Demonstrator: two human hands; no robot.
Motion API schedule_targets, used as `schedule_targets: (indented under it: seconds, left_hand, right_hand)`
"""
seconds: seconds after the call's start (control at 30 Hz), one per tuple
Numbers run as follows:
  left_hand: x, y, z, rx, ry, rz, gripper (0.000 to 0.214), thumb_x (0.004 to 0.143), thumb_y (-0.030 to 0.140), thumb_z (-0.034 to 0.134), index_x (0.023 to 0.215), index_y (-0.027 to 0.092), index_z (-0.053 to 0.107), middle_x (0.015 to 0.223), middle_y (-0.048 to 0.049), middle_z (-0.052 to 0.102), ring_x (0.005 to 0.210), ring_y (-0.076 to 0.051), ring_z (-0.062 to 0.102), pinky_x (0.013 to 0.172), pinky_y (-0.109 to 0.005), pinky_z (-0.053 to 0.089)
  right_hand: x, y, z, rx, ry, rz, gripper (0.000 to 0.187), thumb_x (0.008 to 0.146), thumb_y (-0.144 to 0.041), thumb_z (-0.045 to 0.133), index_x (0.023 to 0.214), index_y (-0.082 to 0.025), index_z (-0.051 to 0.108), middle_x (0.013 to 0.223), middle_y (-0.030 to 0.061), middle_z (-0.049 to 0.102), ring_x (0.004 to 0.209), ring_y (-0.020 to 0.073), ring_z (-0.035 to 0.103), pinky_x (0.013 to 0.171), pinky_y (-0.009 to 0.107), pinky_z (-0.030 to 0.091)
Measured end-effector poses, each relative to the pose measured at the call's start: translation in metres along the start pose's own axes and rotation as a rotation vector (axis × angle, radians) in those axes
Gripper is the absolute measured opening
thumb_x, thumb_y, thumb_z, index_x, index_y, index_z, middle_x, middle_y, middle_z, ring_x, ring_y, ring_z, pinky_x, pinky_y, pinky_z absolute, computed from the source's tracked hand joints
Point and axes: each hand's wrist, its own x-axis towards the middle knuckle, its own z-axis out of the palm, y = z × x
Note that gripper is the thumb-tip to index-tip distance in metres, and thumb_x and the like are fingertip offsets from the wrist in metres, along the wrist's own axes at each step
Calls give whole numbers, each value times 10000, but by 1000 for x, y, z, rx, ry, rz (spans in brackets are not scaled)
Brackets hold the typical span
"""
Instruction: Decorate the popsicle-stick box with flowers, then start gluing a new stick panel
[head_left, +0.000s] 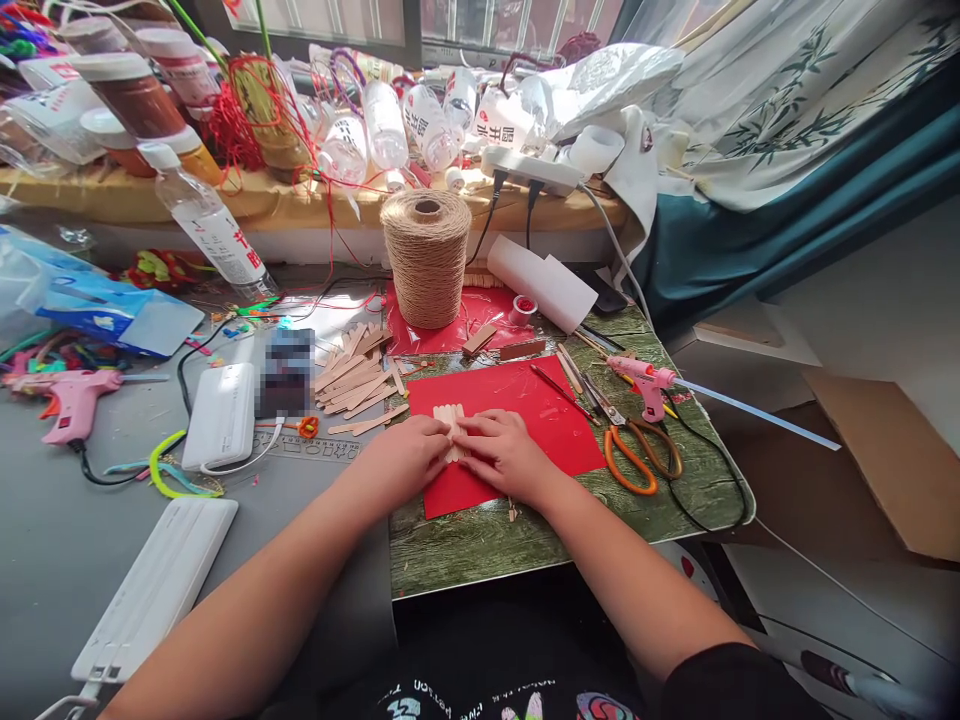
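Several pale craft sticks [450, 414] lie side by side as a small panel on a red sheet [517, 390]. From the left, my left hand [405, 455] presses its curled fingers to the panel's edge. My right hand [502, 450] rests against the other edge, fingers bent over the sticks. Both hands partly hide the panel. A heap of loose craft sticks [352, 375] is left of the sheet. To its right lie orange-handled scissors [630, 460], a dark pencil [559, 390] and a pink glue gun [645, 380] with a long glue stick.
A big twine spool [426, 260] stands behind the sheet, near a small red-filled cup [523, 309] and a white roll [540, 285]. Leftward are power banks [220, 415], another pink glue gun [79, 395] and a leaning bottle [214, 225]. A power strip [532, 170] sits on the sill.
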Motion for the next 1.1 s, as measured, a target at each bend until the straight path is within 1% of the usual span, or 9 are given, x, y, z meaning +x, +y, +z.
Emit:
schedule_targets:
  seconds: [0.1,0.23,0.33,0.43,0.57,0.7,0.8,0.97,1.1]
  left_hand:
    - [-2,8,-3,46,-38,11,212,1008,257,522,1086,164,696,1106,-115,690,1047,-243,658,913,-367,552]
    - [-6,21,-9,100,-51,19,274,998,259,533,1230,146,623,1202,-136,663,1099,-265,652,931,-386,555]
    - [-7,29,-9,154,-44,44,407,986,246,534,1379,141,537,1280,-160,631,1149,-281,635,933,-390,558]
    - [-6,32,-6,220,-47,39,547,963,294,581,1468,111,476,1372,-207,590,1225,-323,608,984,-428,546]
    - [-5,35,2,285,-69,35,573,962,352,595,1451,65,511,1419,-228,581,1296,-351,576,1075,-459,506]
    - [-7,40,7,306,-59,3,555,942,415,634,1376,72,590,1503,-244,525,1367,-372,530,1119,-476,480]
    - [-9,42,9,300,-69,-14,576,918,425,670,1366,69,608,1513,-256,518,1399,-385,503,1138,-490,467]
    - [-10,41,9,294,-71,2,618,902,445,690,1364,41,619,1518,-283,506,1406,-411,492,1156,-510,449]
    - [-10,40,11,275,-74,-19,634,900,455,687,1394,69,589,1529,-268,499,1400,-400,506,1144,-505,457]
  right_hand:
    - [-1,-3,-1,15,-8,-1,461,966,-379,692,1414,-291,630,1446,80,638,1282,312,495,1107,522,364]
    - [-3,-6,-3,86,-20,59,756,945,-392,701,1605,-235,369,1450,127,621,1319,329,480,1128,541,355]
    - [-4,-8,-4,124,-20,81,781,959,-332,650,1636,-221,276,1483,133,590,1337,310,478,1143,538,342]
    - [-4,-10,-4,120,-7,87,698,958,-260,603,1604,-205,347,1444,133,616,1339,300,480,1139,523,345]
    - [-3,-11,0,72,8,90,581,956,-214,577,1527,-191,473,1386,132,653,1319,306,493,1122,512,353]
    - [-1,-11,3,11,-19,75,458,1040,-324,531,1479,-194,539,1445,130,624,1301,303,503,1100,503,359]
    - [2,-13,2,-32,-43,79,424,1059,-383,516,1437,-207,590,1480,130,600,1306,302,501,1093,509,361]
    - [6,-17,-6,-51,-73,74,425,1059,-385,522,1436,-200,588,1471,140,608,1314,303,512,1097,518,374]
    - [11,-13,-13,-24,-71,26,394,1046,-352,551,1403,-195,607,1423,133,644,1285,295,551,1096,515,408]
